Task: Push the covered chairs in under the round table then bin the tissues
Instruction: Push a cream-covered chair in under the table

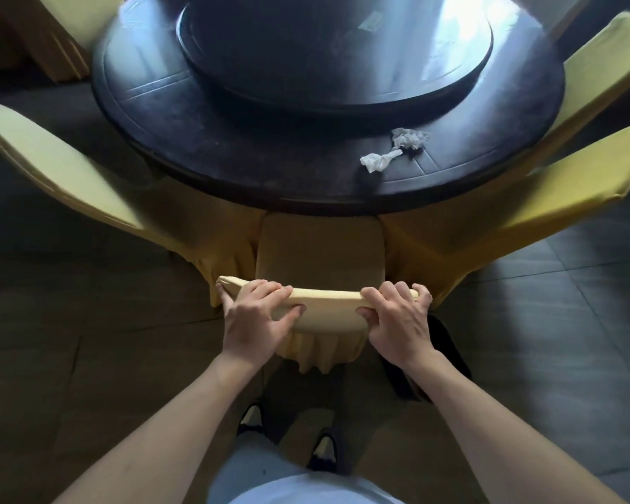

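Left hand (255, 316) and right hand (397, 318) grip the covered chair's (321, 249) backrest.

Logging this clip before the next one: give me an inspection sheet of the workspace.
Surface: dark round table with raised turntable.
Job's things: yellow-covered chair, front of seat at the table edge; two crumpled tissues on the table.
Clutter: nothing seen.
Hands: left hand and right hand grip the chair's backrest top.
Cables: nothing seen.
Surroundings: more covered chairs around the table; tiled floor.
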